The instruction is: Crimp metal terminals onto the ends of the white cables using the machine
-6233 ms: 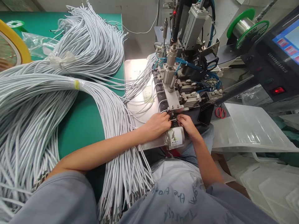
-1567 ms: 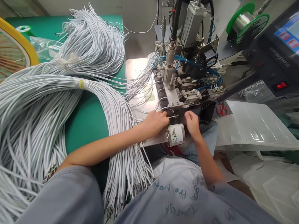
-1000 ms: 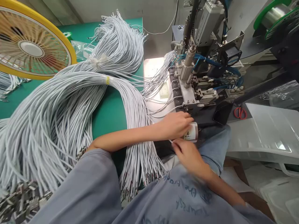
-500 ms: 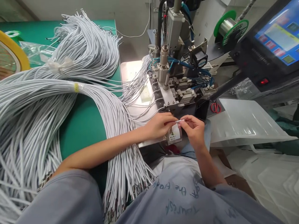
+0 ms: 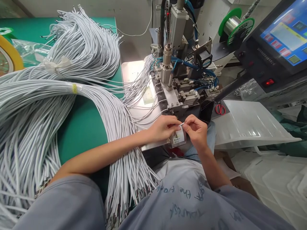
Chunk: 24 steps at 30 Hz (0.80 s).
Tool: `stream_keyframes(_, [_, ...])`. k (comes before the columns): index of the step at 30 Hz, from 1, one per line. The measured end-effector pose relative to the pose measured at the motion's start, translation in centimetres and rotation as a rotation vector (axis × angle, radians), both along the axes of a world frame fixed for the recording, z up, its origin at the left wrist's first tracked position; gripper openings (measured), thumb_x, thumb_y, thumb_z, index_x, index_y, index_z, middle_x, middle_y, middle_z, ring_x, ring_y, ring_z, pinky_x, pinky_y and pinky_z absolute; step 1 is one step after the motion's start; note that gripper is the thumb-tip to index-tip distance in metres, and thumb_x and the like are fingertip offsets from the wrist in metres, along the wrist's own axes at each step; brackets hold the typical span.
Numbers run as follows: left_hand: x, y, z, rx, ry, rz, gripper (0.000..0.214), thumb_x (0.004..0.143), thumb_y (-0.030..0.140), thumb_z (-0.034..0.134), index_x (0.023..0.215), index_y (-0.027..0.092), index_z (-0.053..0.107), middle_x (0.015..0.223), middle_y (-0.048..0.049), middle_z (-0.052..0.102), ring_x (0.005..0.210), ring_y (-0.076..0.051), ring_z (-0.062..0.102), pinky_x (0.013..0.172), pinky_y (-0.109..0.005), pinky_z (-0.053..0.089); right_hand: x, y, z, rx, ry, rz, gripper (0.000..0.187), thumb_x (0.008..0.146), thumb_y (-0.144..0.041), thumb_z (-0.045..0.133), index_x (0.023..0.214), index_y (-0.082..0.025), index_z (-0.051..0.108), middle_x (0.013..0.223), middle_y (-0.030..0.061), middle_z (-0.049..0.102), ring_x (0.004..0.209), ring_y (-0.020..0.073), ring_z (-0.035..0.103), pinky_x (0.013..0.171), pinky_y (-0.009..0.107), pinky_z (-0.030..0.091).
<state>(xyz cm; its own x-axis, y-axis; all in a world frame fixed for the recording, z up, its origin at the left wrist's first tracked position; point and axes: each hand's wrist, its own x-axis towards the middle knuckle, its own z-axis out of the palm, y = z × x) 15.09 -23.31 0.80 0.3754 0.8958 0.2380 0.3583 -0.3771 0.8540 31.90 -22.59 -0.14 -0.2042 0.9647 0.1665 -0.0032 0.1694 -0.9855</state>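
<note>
My left hand (image 5: 163, 128) and my right hand (image 5: 197, 130) meet just in front of the machine's front fixture (image 5: 178, 103). Between their pinched fingertips runs the end of one thin white cable (image 5: 182, 124). Both hands are closed on it. Below them a small cylinder with a warning label (image 5: 178, 138) sticks out of the machine base. A large bundle of white cables (image 5: 59, 105) lies over the green table (image 5: 83, 127) under my left forearm, its ends hanging off the near edge.
The machine head (image 5: 177, 28) with blue hoses rises behind my hands. A touchscreen console (image 5: 283, 38) and a green wire spool (image 5: 236, 24) stand at right. Red scissors (image 5: 220, 109) lie beside a white plastic tray (image 5: 251, 124). A yellow-rimmed fan (image 5: 8, 57) sits far left.
My right hand dropped to my lap, came back with a white cable end, and now meets the left hand at the fixture. The camera swung left and back.
</note>
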Motion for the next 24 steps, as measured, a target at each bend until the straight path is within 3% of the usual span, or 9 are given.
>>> stream_keyframes(5, [0.0, 0.0, 0.0, -0.101, -0.062, 0.025, 0.012, 0.080, 0.019, 0.061, 0.083, 0.013, 0.071, 0.065, -0.0008, 0.066, 0.055, -0.007, 0.052, 0.055, -0.018, 0.041, -0.4, -0.1, -0.1, -0.102, 0.021, 0.028, 0.010, 0.075, -0.029, 0.065, 0.079, -0.021, 0.062, 0.073, -0.0008, 0.055, 0.064, 0.0118, 0.052, 0.058, 0.026, 0.044])
stream_keyframes(11, [-0.1, -0.1, -0.2, -0.059, -0.015, 0.009, 0.015, 0.083, 0.016, 0.055, 0.083, 0.014, 0.071, 0.068, -0.0007, 0.068, 0.059, -0.008, 0.057, 0.058, -0.017, 0.042, -0.2, 0.2, -0.1, 0.000, -0.028, 0.024, 0.008, 0.075, -0.027, 0.066, 0.071, -0.020, 0.067, 0.074, 0.0014, 0.060, 0.070, 0.0133, 0.056, 0.061, 0.026, 0.046])
stream_keyframes(16, [-0.2, -0.2, -0.4, 0.007, 0.054, -0.007, 0.021, 0.085, 0.014, 0.049, 0.088, 0.015, 0.069, 0.072, -0.0005, 0.069, 0.063, -0.008, 0.059, 0.060, -0.017, 0.042, 0.7, 0.7, 0.6, 0.020, -0.072, 0.098, 0.009, 0.075, -0.026, 0.066, 0.073, -0.020, 0.072, 0.071, 0.0016, 0.060, 0.065, 0.0127, 0.054, 0.056, 0.026, 0.042])
stream_keyframes(21, [-0.2, -0.2, -0.8, 0.195, 0.154, 0.015, 0.025, 0.085, 0.013, 0.047, 0.091, 0.015, 0.070, 0.071, -0.0022, 0.065, 0.061, -0.009, 0.056, 0.055, -0.019, 0.039, 1.4, 1.4, 1.5, 0.010, -0.257, 0.119, 0.010, 0.071, -0.026, 0.068, 0.067, -0.018, 0.073, 0.049, -0.0051, 0.038, 0.048, 0.0078, 0.033, 0.047, 0.025, 0.030])
stream_keyframes(24, [-0.1, -0.2, -0.6, 0.216, 0.133, 0.052, 0.025, 0.085, 0.013, 0.047, 0.088, 0.015, 0.071, 0.069, -0.0026, 0.063, 0.059, -0.009, 0.054, 0.053, -0.019, 0.038, 1.1, 1.3, 1.3, -0.020, -0.230, 0.071, 0.011, 0.070, -0.026, 0.068, 0.068, -0.017, 0.074, 0.047, -0.0063, 0.032, 0.047, 0.0069, 0.028, 0.046, 0.024, 0.027])
